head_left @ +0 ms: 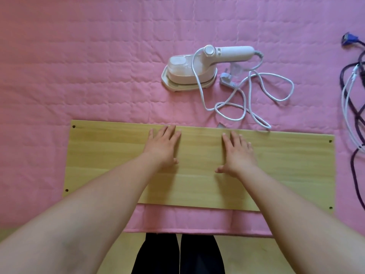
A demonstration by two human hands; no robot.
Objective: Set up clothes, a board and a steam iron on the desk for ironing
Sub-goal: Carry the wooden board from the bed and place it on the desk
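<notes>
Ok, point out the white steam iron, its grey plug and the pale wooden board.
white steam iron (229, 54), head view, on its handle.
grey plug (227, 79), head view, on its body.
pale wooden board (292, 171), head view, bare right half.

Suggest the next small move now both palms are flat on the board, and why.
Probably lift both hands off and fetch the clothes. The left hand and right hand lie flat and open on the pale wooden rectangular board, which rests on the pink quilted cover. The white steam iron sits beyond it, its cord loose. No garment is in view.
</notes>
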